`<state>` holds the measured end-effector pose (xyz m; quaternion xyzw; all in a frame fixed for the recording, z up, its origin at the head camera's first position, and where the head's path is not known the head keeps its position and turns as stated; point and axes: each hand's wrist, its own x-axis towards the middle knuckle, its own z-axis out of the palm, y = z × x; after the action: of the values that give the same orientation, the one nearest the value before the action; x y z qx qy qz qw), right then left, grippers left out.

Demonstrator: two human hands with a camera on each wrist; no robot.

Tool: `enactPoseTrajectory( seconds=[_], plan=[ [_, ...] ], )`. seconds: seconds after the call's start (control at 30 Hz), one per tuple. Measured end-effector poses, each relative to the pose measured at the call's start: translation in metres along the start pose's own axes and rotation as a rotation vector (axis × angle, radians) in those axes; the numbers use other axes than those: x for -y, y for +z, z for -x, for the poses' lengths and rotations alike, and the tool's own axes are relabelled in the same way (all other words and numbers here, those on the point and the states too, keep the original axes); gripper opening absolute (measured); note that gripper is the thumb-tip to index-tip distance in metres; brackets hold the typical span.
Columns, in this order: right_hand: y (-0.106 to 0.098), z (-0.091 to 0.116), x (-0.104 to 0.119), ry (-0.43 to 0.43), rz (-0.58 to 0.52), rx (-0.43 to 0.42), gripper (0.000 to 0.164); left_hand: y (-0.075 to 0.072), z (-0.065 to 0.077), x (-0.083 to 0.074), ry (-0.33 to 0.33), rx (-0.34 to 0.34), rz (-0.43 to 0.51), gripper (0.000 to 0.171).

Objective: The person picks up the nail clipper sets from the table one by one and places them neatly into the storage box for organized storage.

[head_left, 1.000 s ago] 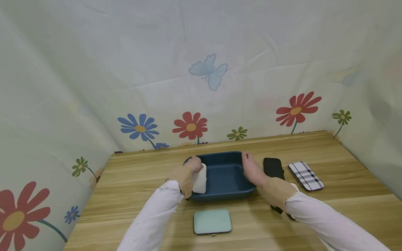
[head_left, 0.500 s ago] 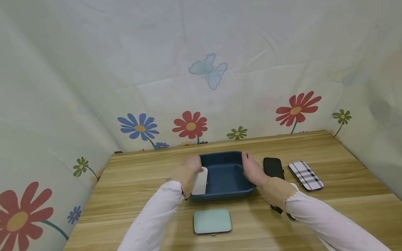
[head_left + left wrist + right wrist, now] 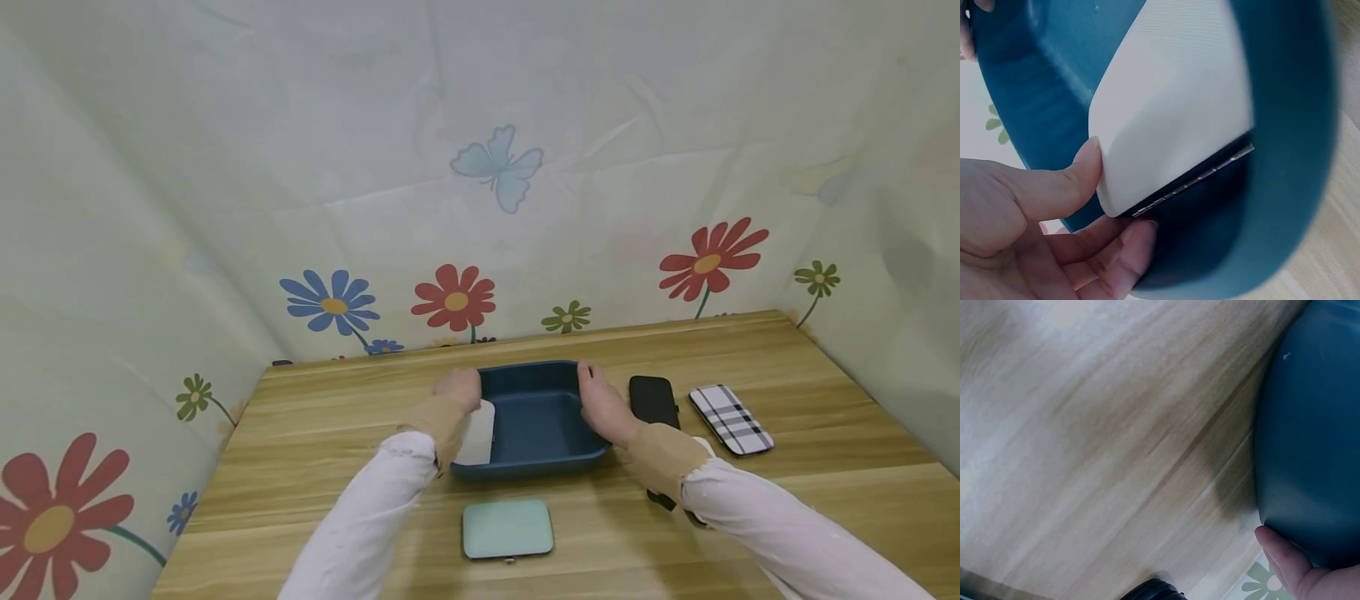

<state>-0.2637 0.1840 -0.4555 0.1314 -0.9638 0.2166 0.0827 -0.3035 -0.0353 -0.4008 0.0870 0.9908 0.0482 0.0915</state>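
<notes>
A dark blue rectangular basin (image 3: pixel 540 425) stands on the wooden table. My left hand (image 3: pixel 459 390) is at its left end, partly hiding a flat white case (image 3: pixel 477 437) inside. In the left wrist view, the thumb presses on a corner of the white case (image 3: pixel 1166 106) and curled fingers sit beneath its edge, which has a dark gap and a metal strip. With the right hand (image 3: pixel 603 406) I grip the basin's right rim; the right wrist view shows fingertips (image 3: pixel 1282 550) against the outer wall.
A mint-green clasp case (image 3: pixel 507 530) lies in front of the basin. To the right are a black case (image 3: pixel 653 402) and a black-and-white plaid case (image 3: pixel 731 419). More cases are partly hidden beneath my right forearm. A flowered curtain (image 3: pixel 495 242) hangs behind the table.
My left hand has moved slightly left, and the white case has settled a little lower at the basin's left end. The right hand keeps its grip on the rim.
</notes>
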Motion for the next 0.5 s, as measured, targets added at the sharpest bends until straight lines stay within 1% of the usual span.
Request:
enactPoseTrajectory(
  seconds=[0.07, 0.13, 0.27, 0.33, 0.4, 0.5],
  plan=[
    [0.0, 0.0, -0.001, -0.001, 0.001, 0.0, 0.062, 0.002, -0.003, -0.001, -0.01, 0.02, -0.009, 0.018],
    [0.001, 0.0, -0.001, -0.007, 0.003, -0.005, 0.061, 0.002, -0.004, -0.002, -0.014, 0.053, -0.033, 0.02],
    [0.001, -0.001, 0.0, -0.022, 0.01, -0.029, 0.06, -0.002, 0.001, -0.005, -0.014, 0.133, -0.083, 0.023],
    [0.002, -0.001, 0.0, -0.024, 0.013, -0.032, 0.059, -0.003, 0.003, -0.006, -0.011, 0.162, -0.099, 0.021],
    [0.001, -0.001, 0.001, -0.02, 0.015, -0.03, 0.06, -0.005, 0.005, -0.006, -0.01, 0.175, -0.093, 0.02],
    [0.0, -0.001, 0.001, -0.011, 0.011, -0.025, 0.06, -0.005, 0.007, -0.007, -0.001, 0.182, -0.089, 0.025]
  ],
)
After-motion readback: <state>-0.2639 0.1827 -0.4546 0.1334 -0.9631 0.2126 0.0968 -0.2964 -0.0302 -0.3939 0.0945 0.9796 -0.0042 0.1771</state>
